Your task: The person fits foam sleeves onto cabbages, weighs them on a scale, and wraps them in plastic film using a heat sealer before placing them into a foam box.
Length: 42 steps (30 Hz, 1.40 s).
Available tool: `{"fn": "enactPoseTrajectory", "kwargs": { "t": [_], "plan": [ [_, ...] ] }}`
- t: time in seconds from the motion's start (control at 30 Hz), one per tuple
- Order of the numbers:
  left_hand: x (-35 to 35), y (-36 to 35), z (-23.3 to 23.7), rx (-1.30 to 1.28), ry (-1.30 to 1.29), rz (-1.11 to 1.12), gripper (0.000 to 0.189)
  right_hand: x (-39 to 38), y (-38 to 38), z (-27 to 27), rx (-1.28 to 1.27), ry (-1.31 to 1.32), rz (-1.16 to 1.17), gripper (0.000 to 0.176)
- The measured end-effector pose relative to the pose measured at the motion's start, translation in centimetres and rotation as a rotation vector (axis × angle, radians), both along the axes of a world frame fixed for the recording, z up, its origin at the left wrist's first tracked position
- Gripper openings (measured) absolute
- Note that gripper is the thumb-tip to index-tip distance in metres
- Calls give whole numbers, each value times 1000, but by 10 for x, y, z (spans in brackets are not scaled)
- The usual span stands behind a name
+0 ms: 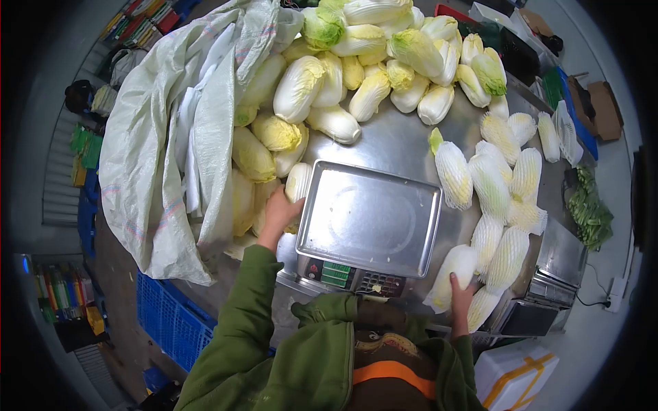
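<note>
My left hand (279, 211) reaches to the left edge of the weighing scale (370, 218), with its thumb and fingers closed on a pale napa cabbage (299, 182) beside the pan. Part of that cabbage is hidden by the hand. On the right, my right hand (461, 301) grips the lower end of a napa cabbage in a white foam net (457, 267). It lies against other netted cabbages (506, 257). The scale's metal pan bears only small scraps. Bare napa cabbages (298, 89) are heaped behind and left of the scale.
A large white woven sack (154, 157) covers the left side of the steel table (404, 140). Below it stands a blue plastic crate (171, 318). At right are a metal machine (556, 257), green leafy bundles (591, 209) and a white foam box (514, 373) with yellow tape.
</note>
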<state>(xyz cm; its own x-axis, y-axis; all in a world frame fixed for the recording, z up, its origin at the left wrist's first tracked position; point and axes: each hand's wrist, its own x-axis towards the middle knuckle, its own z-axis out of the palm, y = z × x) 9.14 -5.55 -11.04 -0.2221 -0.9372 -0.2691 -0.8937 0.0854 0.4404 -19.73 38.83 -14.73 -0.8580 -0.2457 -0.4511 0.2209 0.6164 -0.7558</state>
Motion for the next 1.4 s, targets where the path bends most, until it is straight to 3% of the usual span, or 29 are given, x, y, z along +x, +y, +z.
{"fn": "enactPoseTrajectory", "kwargs": {
  "t": [0.07, 0.1, 0.17, 0.37, 0.53, 0.57, 0.63, 0.7, 0.73, 0.77, 0.83, 0.9, 1.0, 1.07, 1.17, 1.2, 1.23, 1.3, 1.33, 1.37, 1.4],
  "plan": [
    [-6, -11, -7, 7, -58, -48, 72, -4, 1, 0, 348, 65, 201, 68],
    [-8, -16, -11, 23, -124, -97, 81, -1, -6, 9, 345, 75, 205, 68],
    [-6, -35, -22, 111, -96, -138, 83, 9, -15, 24, 337, 605, 371, 64],
    [-20, -46, -14, 210, -197, -82, 87, 9, -109, 106, 107, 848, 493, 53],
    [11, -50, 18, 284, 177, -67, 88, 21, -178, 137, -205, 704, 570, 46],
    [22, -53, 23, 387, 282, 22, 82, 27, -189, 138, -200, 698, 580, 46],
    [51, -58, 11, 292, 541, 35, 70, 43, -210, 137, -319, 540, 664, 46],
    [68, -57, 49, 444, 727, 231, 54, 61, -230, 131, -363, 418, 734, 46],
    [68, -56, 52, 405, 737, 191, 53, 70, -240, 127, -401, 310, 793, 46],
    [79, -67, 14, 271, 569, 62, 60, 79, -249, 125, -412, 307, 802, 46],
    [60, -51, 22, 165, 377, -40, 69, 95, -266, 125, -419, 249, 967, 45],
    [44, -32, 58, 358, 281, -188, 82, 102, -275, 126, -443, 224, 1007, 42],
    [51, 10, 44, 297, 179, -184, 84, 105, -286, 121, -457, 233, 1067, 38],
    [63, 49, 24, -125, 141, -112, 86, 105, -294, 119, -466, 259, 1085, 36],
    [62, 97, 10, -324, 177, -7, 89, 111, -329, 115, -492, 405, 1184, 33],
    [60, 106, 5, -343, 210, 70, 82, 116, -346, 114, -501, 498, 1230, 31],
    [60, 115, -1, -339, 211, 81, 82, 122, -366, 114, -515, 598, 1275, 30],
    [58, 126, -23, -139, 559, 686, 75, 135, -403, 96, -384, 815, 1378, 23],
    [58, 125, -31, -178, 648, 746, 76, 141, -424, 92, -390, 819, 1394, 23],
    [62, 122, -40, -181, 650, 763, 76, 147, -444, 90, -153, 885, 1561, 24],
    [63, 109, -35, 157, 895, 978, 71, 154, -460, 86, 95, 948, 1713, 27]
  ]
}}
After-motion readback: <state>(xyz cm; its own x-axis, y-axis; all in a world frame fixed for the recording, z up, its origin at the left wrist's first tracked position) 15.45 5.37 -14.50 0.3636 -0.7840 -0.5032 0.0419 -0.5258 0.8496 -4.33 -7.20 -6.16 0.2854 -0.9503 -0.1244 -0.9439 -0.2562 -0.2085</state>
